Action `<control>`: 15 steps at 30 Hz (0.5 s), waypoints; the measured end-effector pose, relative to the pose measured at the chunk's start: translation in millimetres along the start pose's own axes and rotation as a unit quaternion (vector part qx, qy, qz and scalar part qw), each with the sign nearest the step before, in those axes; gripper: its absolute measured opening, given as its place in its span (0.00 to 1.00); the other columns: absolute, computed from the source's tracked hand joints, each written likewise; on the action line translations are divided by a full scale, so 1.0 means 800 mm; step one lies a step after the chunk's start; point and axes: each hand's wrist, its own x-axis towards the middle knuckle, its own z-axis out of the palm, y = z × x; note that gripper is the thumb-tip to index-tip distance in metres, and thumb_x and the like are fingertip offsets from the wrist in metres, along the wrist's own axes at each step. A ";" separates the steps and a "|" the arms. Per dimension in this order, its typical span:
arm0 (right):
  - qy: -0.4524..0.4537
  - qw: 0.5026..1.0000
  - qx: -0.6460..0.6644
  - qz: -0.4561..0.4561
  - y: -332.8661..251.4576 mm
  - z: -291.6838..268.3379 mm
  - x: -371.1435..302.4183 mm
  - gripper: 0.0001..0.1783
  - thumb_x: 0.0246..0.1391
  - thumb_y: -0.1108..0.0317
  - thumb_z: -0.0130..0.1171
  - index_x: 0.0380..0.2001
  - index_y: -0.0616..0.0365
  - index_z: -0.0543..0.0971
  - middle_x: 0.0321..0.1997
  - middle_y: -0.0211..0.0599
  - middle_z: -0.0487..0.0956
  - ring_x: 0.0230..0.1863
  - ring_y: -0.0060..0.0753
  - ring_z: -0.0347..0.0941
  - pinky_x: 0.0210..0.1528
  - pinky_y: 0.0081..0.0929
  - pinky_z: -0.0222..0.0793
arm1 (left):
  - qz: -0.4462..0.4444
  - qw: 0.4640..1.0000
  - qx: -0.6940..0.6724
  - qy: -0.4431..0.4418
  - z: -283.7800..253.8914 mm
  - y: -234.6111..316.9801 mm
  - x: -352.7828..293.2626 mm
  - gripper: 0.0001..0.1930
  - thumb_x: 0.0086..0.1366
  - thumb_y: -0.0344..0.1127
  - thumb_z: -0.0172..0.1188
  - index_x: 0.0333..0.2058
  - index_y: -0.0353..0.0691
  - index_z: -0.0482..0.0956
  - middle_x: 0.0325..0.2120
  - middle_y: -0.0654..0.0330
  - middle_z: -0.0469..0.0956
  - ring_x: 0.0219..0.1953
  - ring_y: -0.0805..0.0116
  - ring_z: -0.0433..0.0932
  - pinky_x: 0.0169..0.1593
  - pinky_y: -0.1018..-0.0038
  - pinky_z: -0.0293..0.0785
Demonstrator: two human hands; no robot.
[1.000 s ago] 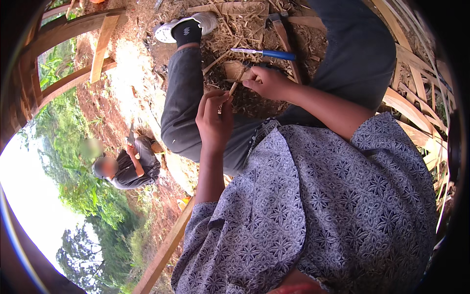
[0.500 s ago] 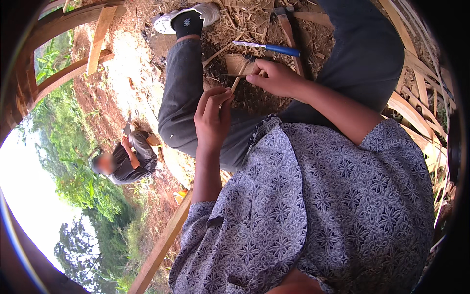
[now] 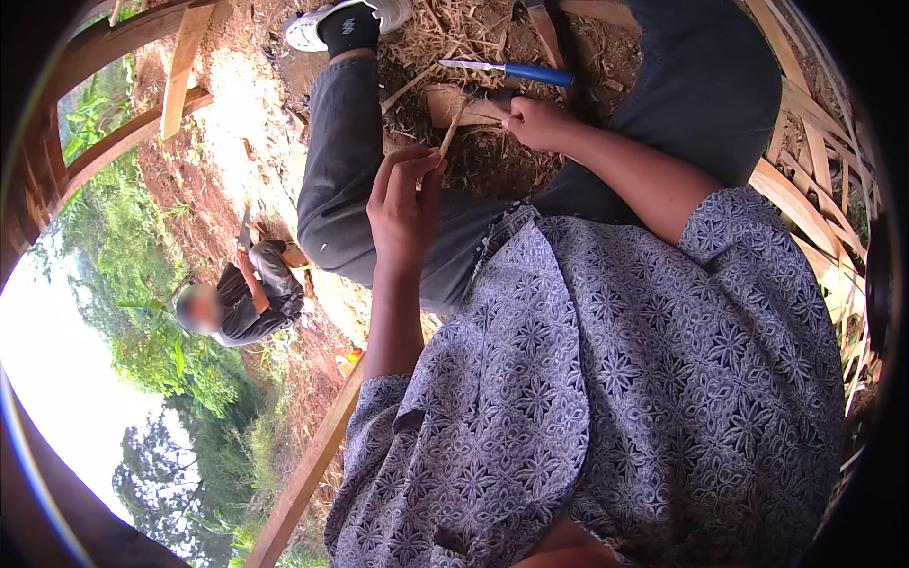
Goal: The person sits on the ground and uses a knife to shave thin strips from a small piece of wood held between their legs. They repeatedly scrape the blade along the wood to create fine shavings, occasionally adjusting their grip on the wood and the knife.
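Observation:
My left hand [image 3: 402, 194] is closed in a pinch on a thin wooden stick [image 3: 453, 130], which slants up and away from the fingertips. My right hand [image 3: 540, 124] is curled into a fist to the right of the stick, apart from it. What the right fingers hold is too small and hidden to make out. Just left of that fist lies a pale piece of wood [image 3: 443, 102] on the ground. Beyond it rests a knife with a blue handle [image 3: 538, 74], its blade pointing left.
A tool with a wooden handle [image 3: 546, 36] lies past the knife. Wood shavings [image 3: 454, 33] cover the ground between my legs. Long split strips [image 3: 800, 204] are piled at the right. Another person [image 3: 260, 289] sits at the left, and a wooden beam [image 3: 308, 469] slopes at lower left.
My right hand has drawn back to the right and slightly up, away from the stick. The left hand keeps its pinch on the stick. The whole view has shifted slightly.

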 end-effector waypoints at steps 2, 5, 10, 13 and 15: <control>0.066 0.994 0.024 -0.079 0.001 0.002 0.008 0.20 0.66 0.49 0.58 0.41 0.58 0.78 0.29 0.41 0.81 0.31 0.38 0.80 0.36 0.41 0.73 | -0.014 1.000 0.008 -0.010 0.004 0.004 -0.004 0.09 0.60 0.19 0.68 0.37 0.37 0.79 0.39 0.54 0.83 0.39 0.61 0.86 0.40 0.71 0.85; 0.105 0.984 0.062 -0.130 -0.010 -0.003 0.000 0.23 0.64 0.46 0.58 0.42 0.58 0.78 0.30 0.41 0.82 0.32 0.41 0.81 0.38 0.41 0.74 | -0.040 0.999 0.000 -0.005 0.011 -0.003 -0.017 0.09 0.61 0.19 0.68 0.38 0.37 0.79 0.39 0.55 0.83 0.40 0.62 0.86 0.42 0.72 0.86; 0.051 0.987 0.106 -0.114 -0.032 -0.021 -0.031 0.24 0.63 0.44 0.59 0.43 0.57 0.79 0.27 0.37 0.82 0.27 0.35 0.81 0.33 0.36 0.75 | -0.028 0.999 0.027 0.036 -0.006 0.008 -0.016 0.10 0.61 0.20 0.69 0.38 0.37 0.78 0.38 0.55 0.83 0.38 0.62 0.86 0.39 0.72 0.85; 0.006 0.990 0.119 -0.076 -0.046 -0.029 -0.041 0.23 0.62 0.44 0.60 0.43 0.55 0.79 0.25 0.33 0.82 0.21 0.29 0.78 0.26 0.30 0.72 | -0.016 0.998 0.033 0.042 -0.015 0.013 -0.008 0.11 0.60 0.20 0.69 0.38 0.37 0.78 0.37 0.55 0.83 0.37 0.61 0.85 0.38 0.70 0.84; 0.002 0.990 0.101 -0.095 -0.048 -0.021 -0.042 0.22 0.63 0.45 0.60 0.42 0.54 0.80 0.24 0.31 0.81 0.18 0.27 0.76 0.23 0.27 0.71 | -0.021 0.998 0.044 0.026 -0.015 0.013 -0.007 0.11 0.60 0.20 0.69 0.38 0.37 0.78 0.37 0.55 0.83 0.37 0.61 0.85 0.39 0.70 0.84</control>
